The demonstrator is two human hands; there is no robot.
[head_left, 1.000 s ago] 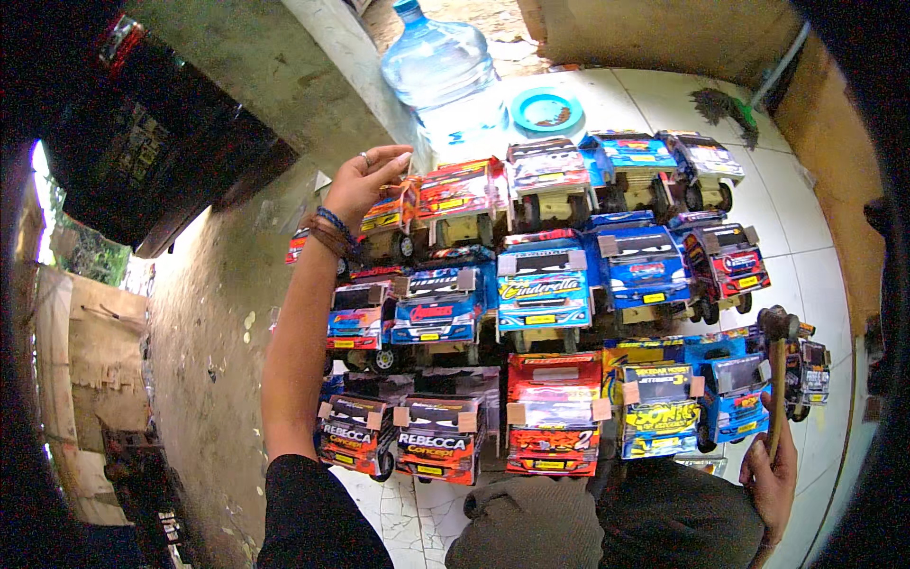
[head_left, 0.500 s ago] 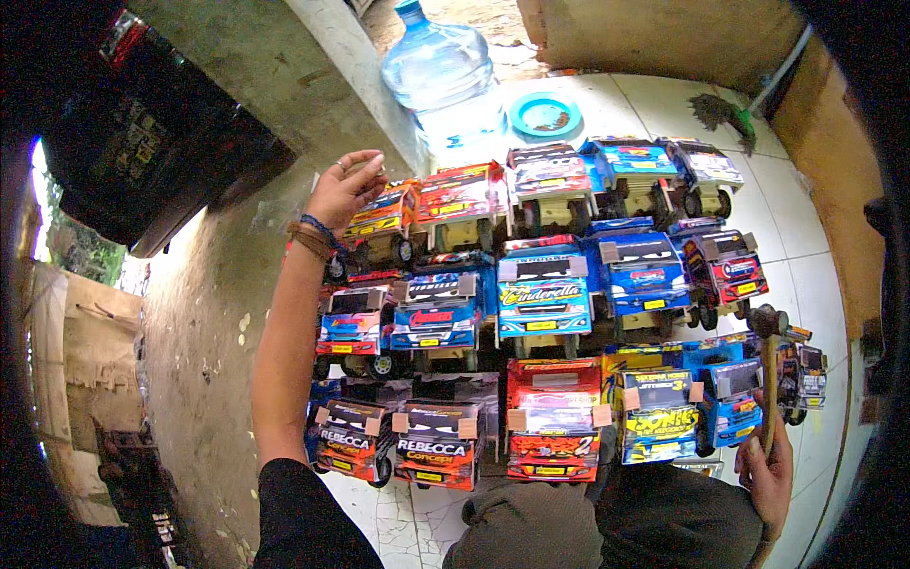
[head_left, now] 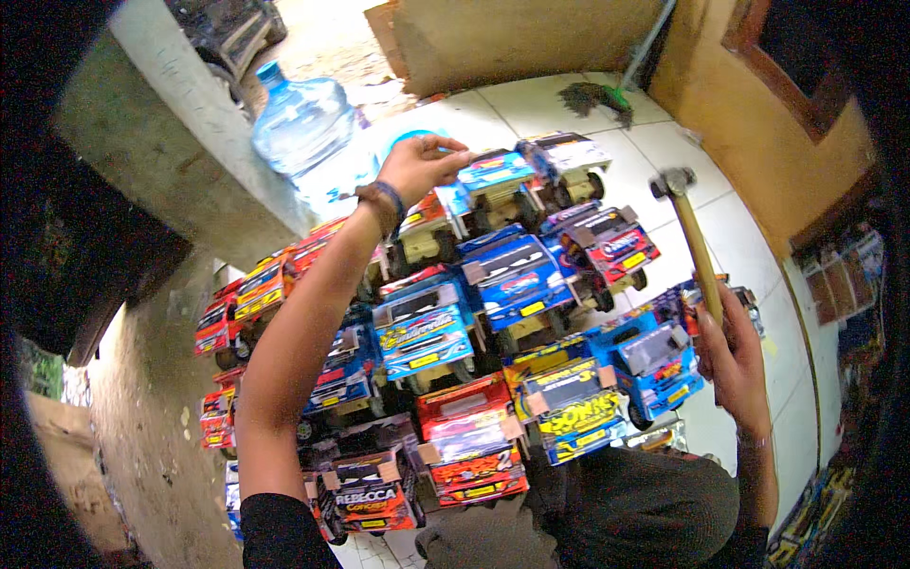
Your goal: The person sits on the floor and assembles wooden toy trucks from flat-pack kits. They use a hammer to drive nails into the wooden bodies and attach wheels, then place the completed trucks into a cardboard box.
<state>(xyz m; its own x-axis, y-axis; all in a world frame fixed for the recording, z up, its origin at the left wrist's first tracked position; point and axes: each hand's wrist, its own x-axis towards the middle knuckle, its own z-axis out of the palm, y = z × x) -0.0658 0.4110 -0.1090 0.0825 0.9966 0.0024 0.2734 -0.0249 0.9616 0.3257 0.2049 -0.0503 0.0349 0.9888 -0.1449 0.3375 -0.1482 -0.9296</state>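
My right hand (head_left: pixel 737 365) grips a hammer (head_left: pixel 695 239) by its wooden handle, the metal head raised at the upper end. Stretched over the far rows of toy trucks, my left hand (head_left: pixel 422 169) has its fingers drawn together in a pinch; anything between them is too small to make out. Below its fingertips stands a light-blue toy truck (head_left: pixel 498 171). The colourful trucks stand in three rows, among them a blue one (head_left: pixel 521 284), a red one (head_left: pixel 471 446) and a yellow-and-blue one (head_left: pixel 573 412). My left forearm hides part of the rows.
A large blue water bottle (head_left: pixel 301 123) stands by the concrete post (head_left: pixel 204 123). Behind my left hand a blue plate (head_left: pixel 409 136) partly shows. A broom (head_left: pixel 597 98) lies on the white tiles at the back. More colourful items (head_left: pixel 815 517) are at the lower right.
The view has swung to the right. My left hand has moved rightward over the far row, and the hammer in my right hand is now raised farther from the trucks.
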